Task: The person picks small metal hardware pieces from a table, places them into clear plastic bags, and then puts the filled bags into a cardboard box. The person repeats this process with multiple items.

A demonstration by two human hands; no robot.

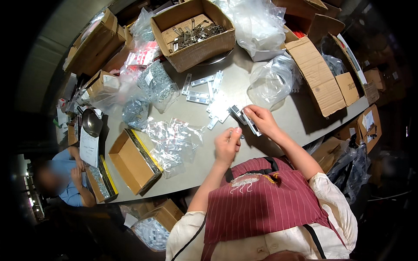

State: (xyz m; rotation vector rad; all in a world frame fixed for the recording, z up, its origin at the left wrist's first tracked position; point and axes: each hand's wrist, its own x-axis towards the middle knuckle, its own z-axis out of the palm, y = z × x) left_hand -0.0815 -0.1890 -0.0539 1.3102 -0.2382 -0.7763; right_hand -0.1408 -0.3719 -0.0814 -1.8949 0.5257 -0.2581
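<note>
Right hand point(264, 122) fingers clamp a grey strip point(251, 125), handling apparently unfinished; just left, the left hand's point(226, 147) fingers pinch a small grey piece point(242, 136), kind unclear. Beyond the fingers, more strips point(198, 99) lie loose on the surface point(300, 117).

Head-worn fisheye, looking down, hands point(227, 148) near

Maroon apron point(265, 209) with thin pale stripes and a white-and-gold motif point(244, 181) near its top. Cream shirt point(283, 245), its sleeves point(334, 200) ending near the elbows; black strap point(315, 240).
</note>
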